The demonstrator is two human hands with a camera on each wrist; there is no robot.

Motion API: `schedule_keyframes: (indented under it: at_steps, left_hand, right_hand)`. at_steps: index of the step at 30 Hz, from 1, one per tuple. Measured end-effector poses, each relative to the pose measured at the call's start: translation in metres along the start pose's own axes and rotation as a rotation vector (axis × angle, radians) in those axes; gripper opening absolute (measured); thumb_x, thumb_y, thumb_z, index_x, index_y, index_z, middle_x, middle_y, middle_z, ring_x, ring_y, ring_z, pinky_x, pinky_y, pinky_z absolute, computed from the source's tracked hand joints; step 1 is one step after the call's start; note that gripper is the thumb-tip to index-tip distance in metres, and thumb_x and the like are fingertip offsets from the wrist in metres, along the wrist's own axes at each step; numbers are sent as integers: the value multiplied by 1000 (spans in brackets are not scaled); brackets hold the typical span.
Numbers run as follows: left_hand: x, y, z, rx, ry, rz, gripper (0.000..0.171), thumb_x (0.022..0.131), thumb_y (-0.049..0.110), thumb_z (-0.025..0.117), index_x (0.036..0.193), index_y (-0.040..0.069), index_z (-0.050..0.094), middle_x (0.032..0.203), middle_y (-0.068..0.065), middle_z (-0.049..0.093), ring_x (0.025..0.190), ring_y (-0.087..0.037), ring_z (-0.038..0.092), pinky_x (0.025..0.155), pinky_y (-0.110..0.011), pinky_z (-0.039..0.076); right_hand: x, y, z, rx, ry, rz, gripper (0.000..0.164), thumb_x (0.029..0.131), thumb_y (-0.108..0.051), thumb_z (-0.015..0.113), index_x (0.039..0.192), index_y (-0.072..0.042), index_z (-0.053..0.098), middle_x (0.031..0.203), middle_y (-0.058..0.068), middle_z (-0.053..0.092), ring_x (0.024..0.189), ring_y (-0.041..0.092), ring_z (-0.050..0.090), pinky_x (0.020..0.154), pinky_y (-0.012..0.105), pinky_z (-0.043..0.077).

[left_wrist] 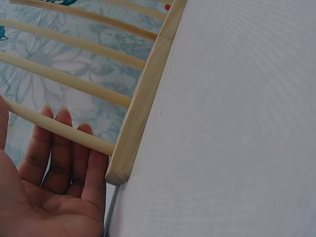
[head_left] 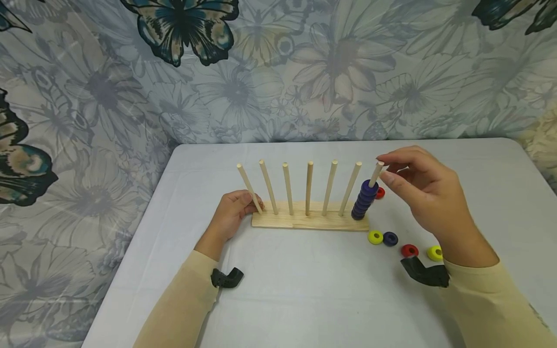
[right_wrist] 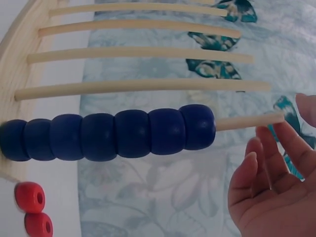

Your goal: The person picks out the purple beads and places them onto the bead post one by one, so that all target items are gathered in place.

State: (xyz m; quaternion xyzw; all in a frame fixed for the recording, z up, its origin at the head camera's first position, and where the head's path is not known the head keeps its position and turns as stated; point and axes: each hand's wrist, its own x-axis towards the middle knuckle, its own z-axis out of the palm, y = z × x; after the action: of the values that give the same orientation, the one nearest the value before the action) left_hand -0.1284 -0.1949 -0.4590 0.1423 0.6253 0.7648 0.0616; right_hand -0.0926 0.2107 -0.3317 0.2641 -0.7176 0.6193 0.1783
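A wooden peg rack (head_left: 300, 223) with a row of upright pegs stands on the white table. At its left end my left hand (head_left: 237, 208) holds the outermost peg (left_wrist: 64, 129), fingers behind it and thumb in front. Several dark blue beads (right_wrist: 98, 136) are stacked on the rightmost peg, whose bare tip (right_wrist: 252, 121) sticks out above them. My right hand (head_left: 424, 186) is at that tip, thumb and fingers spread around it with no bead between them. Fingertips (right_wrist: 269, 133) lie right beside the peg's end in the right wrist view.
Loose beads lie right of the rack: a yellow bead (head_left: 375, 237), a blue bead (head_left: 390, 239), a red bead (head_left: 409, 250) and another yellow bead (head_left: 434, 253) by the right wrist. Two red beads (right_wrist: 30, 197) sit behind the stacked peg. A floral, butterfly-patterned backdrop (head_left: 278, 72) rises behind the table.
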Motion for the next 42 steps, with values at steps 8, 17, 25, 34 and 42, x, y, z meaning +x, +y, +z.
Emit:
schedule_keyframes:
  at_steps: [8, 17, 25, 34, 42]
  left_hand:
    - [-1, 1, 0, -11, 0, 0, 54, 94, 57, 79, 98, 3, 79, 99, -7, 77, 96, -19, 75, 90, -32, 61]
    - [-1, 2, 2, -8, 2, -2, 50, 93, 57, 79, 97, 7, 80, 98, -6, 77, 96, -19, 75, 89, -32, 62]
    - [0, 1, 3, 7, -5, 3, 50, 96, 55, 78, 99, 5, 79, 99, -6, 76, 96, -18, 75, 89, -32, 62]
    - [-1, 0, 3, 4, -8, 7, 50, 94, 57, 78, 98, 7, 80, 98, -5, 77, 96, -18, 75, 90, -33, 62]
    - [-1, -1, 3, 9, 8, 1, 51, 93, 59, 79, 99, 8, 80, 98, -5, 77, 95, -17, 75, 89, -32, 62]
  right_hand:
    - [-4, 3, -7, 198, -14, 7, 27, 99, 22, 55, 125, 21, 66, 123, 22, 69, 109, 30, 60, 94, 25, 53]
    - [-13, 12, -21, 341, -66, 12, 30, 111, 7, 44, 132, 24, 59, 127, 25, 67, 108, 31, 60, 95, 28, 54]
    - [-21, 26, -32, 475, -128, 17, 34, 114, 3, 40, 135, 26, 53, 130, 26, 65, 113, 32, 60, 97, 30, 53]
    - [-38, 40, -46, 433, -173, 71, 35, 114, 6, 34, 139, 23, 53, 130, 24, 66, 114, 29, 60, 98, 28, 52]
    - [-55, 46, -55, 254, -144, 192, 35, 112, 7, 37, 139, 22, 53, 127, 24, 66, 110, 29, 59, 94, 27, 52]
